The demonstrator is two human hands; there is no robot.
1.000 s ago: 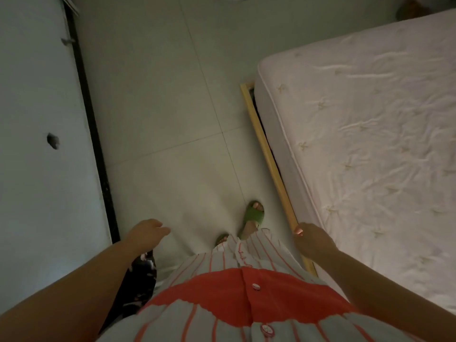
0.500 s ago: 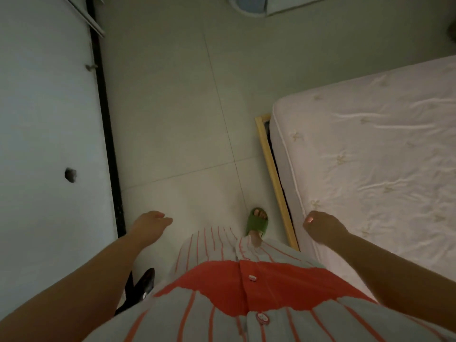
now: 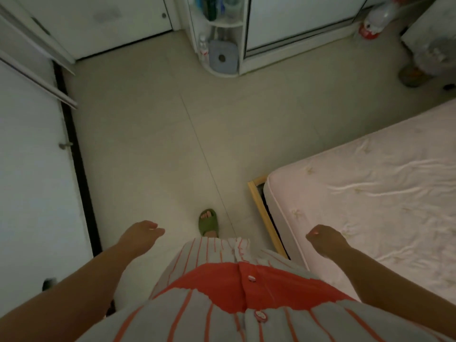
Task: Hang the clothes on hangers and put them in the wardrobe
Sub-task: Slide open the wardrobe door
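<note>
Clothes and hangers are not seen anywhere; garments are judged light and limp, best taken at the shoulders. Left hand [image 3: 140, 234] at seven o'clock and right hand [image 3: 325, 239] at five o'clock are held loose, grasping nothing, with the wardrobe [image 3: 29, 169] at nine o'clock.

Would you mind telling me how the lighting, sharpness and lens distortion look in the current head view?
Head view: the light is dim and flat, with a greenish cast on the floor; the far corner shelf and the bottle are blurred; the wide angle bows the wardrobe door and the mattress edge; both the left hand and the right hand read soft but distinct.
</note>
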